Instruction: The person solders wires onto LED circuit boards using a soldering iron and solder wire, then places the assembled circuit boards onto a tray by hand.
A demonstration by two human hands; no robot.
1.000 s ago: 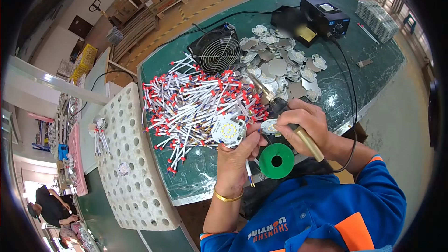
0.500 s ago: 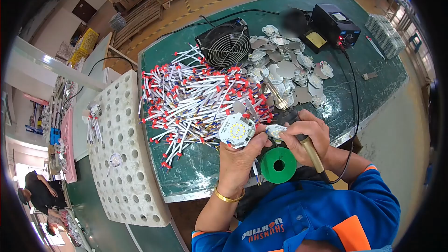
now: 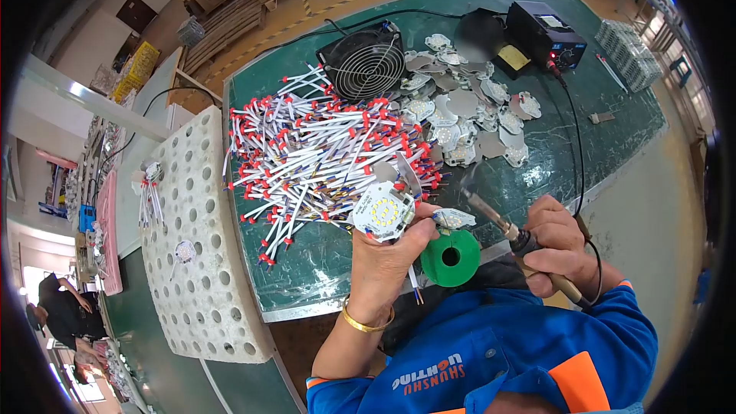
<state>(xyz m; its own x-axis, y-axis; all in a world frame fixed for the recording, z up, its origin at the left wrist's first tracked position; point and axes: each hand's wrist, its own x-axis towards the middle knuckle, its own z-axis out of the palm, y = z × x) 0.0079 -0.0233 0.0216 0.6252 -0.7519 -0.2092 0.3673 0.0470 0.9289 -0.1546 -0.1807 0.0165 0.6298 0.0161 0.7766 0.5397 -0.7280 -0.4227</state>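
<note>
My left hand [image 3: 381,264] is closed on a round white LED board [image 3: 376,218] with yellow chips facing up. A second LED board [image 3: 454,218] sticks out sideways by its fingertips, seemingly in the same grip. Below that hand hangs a short white cable [image 3: 415,279] with bare coloured wire ends. In my right hand [image 3: 553,241] is a soldering iron [image 3: 491,211], its metal tip pointing up and left, apart from the boards. A green spool [image 3: 469,262] sits between my hands, close to my body.
Many white cables with red collars [image 3: 322,153] cover the table's left side. Loose LED boards [image 3: 464,103] are heaped beyond, near a black fan [image 3: 368,69] and a soldering station [image 3: 548,38]. A white perforated foam block [image 3: 203,261] lies left; a person [image 3: 69,310] is far left.
My right hand has drawn back to the right with the soldering iron, away from the second LED board. That board stays by my left hand, which has shifted slightly left.
</note>
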